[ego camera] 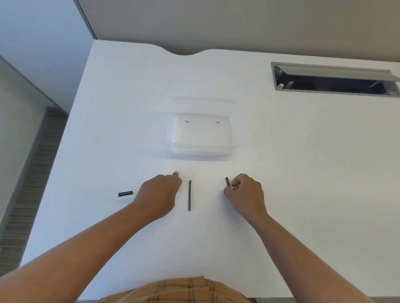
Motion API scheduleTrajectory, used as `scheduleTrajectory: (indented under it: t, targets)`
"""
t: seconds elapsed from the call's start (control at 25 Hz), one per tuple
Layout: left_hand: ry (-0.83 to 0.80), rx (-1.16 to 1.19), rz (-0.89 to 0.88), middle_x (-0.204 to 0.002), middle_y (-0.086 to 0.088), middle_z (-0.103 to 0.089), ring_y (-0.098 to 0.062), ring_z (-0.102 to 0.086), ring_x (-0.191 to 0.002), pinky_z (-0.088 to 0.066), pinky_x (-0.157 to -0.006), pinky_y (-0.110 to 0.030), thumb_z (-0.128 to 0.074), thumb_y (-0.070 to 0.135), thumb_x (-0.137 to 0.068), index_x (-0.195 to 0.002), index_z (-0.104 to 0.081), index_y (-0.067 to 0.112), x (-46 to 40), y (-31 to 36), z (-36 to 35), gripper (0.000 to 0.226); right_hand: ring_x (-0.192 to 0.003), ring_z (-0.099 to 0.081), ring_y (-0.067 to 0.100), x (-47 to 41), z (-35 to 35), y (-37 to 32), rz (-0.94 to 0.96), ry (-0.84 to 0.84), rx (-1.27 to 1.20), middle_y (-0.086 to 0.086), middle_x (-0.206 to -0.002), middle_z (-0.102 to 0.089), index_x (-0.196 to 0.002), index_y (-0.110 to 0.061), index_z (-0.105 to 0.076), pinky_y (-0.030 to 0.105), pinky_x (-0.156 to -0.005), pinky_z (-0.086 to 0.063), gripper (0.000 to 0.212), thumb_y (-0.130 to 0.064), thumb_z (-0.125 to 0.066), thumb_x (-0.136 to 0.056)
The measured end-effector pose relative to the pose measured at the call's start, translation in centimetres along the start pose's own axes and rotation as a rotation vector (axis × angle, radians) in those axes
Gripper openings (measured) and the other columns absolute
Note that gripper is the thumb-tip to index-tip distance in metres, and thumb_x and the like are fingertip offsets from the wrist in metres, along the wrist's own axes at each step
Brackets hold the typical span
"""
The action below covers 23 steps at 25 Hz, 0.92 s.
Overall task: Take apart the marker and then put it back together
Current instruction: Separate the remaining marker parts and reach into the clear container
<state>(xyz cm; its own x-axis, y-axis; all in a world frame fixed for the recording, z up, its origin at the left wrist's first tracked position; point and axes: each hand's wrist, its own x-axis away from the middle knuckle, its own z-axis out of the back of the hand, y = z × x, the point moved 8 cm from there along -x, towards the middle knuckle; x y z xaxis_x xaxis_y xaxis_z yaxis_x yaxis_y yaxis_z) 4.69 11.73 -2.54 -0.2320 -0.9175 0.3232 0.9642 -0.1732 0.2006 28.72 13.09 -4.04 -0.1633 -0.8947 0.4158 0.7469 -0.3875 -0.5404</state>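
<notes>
The right hand (pixel 244 196) is curled into a pinching grip on a short dark marker piece (pixel 227 182), likely the cap or an end plug, held at the fingertips just above the worktop (pixel 128 103). The left hand (pixel 158 191) is also curled, its fingers drawn together over a pale, thin part that barely shows at the fingertips; what exactly it pinches I cannot tell. Between the two grips, apart from both, a long thin dark rod (pixel 189 195), apparently the ink core, lies flat and points away from the person. Out beyond the left grip, on its far side from the rod, lies the black-ended marker body (pixel 125 193), partly hidden by that hand. Further ahead of both grips stands a clear plastic container (pixel 202 149) with only small specks in it. As I judge it, the taking apart is done or nearly so, since the pieces lie separate; the whole reassembly remains: core into body, then end pieces pressed on.
</notes>
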Motion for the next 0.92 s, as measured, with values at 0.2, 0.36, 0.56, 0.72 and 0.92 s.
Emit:
scheduleTrajectory:
  t: [0.2, 0.36, 0.56, 0.72, 0.92]
  targets:
    - [0.025, 0.101, 0.014, -0.116, 0.001, -0.070, -0.027, -0.059, -0.085, -0.040, -0.061, -0.032, -0.043, 0.022, -0.101, -0.100, -0.061, 0.019, 0.1, -0.4, 0.7, 0.018, -0.078, -0.066, 0.024, 0.2, 0.0, -0.1, 0.011, 0.006, 0.009, 0.001, -0.081, -0.069, -0.089, -0.013, -0.062, 0.034, -0.069, -0.051, 0.012, -0.022, -0.066, -0.082]
    - [0.020, 0.236, 0.054, -0.094, 0.001, -0.065, -0.025, -0.058, -0.085, -0.046, -0.068, -0.034, -0.047, 0.020, -0.099, -0.093, -0.061, 0.015, -0.1, -0.6, 1.5, 0.017, -0.077, -0.067, 0.026, 0.2, -0.1, -0.1, 0.020, 0.001, 0.013, 0.002, -0.081, -0.070, -0.089, -0.013, -0.062, 0.037, -0.071, -0.053, 0.013, -0.024, -0.066, -0.083]
    - [0.021, 0.799, 0.279, -0.098, 0.011, -0.067, -0.011, -0.063, -0.088, -0.052, -0.075, -0.027, -0.059, 0.027, -0.097, -0.101, -0.072, 0.022, 0.1, -1.3, 2.2, 0.014, -0.061, -0.052, 0.019, 0.4, 0.1, 0.0, 0.055, 0.023, -0.008, -0.005, -0.068, -0.059, -0.081, -0.016, -0.057, 0.035, -0.062, -0.048, 0.013, -0.026, -0.065, -0.082]
    - [-0.052, 1.376, 0.497, -0.089, 0.001, -0.069, -0.016, -0.065, -0.079, -0.054, -0.080, -0.030, -0.066, 0.021, -0.096, -0.107, -0.074, 0.015, 0.1, -1.1, 1.3, 0.014, -0.061, -0.048, 0.012, 1.8, 0.7, -2.0, 0.236, 0.042, -0.127, -0.006, -0.071, -0.058, -0.085, -0.021, -0.058, 0.032, -0.063, -0.047, 0.009, -0.019, -0.067, -0.083]
    - [-0.077, 1.823, 0.671, -0.090, -0.013, -0.071, -0.023, -0.069, -0.079, -0.056, -0.068, -0.026, -0.061, 0.008, -0.098, -0.109, -0.069, 0.007, 0.1, 1.1, 0.3, 0.014, -0.074, -0.060, 0.008, 4.6, -1.2, -4.8, 0.339, -0.239, -0.370, -0.007, -0.092, -0.067, -0.118, -0.037, -0.062, 0.017, -0.070, -0.051, 0.041, -0.016, -0.075, -0.085]
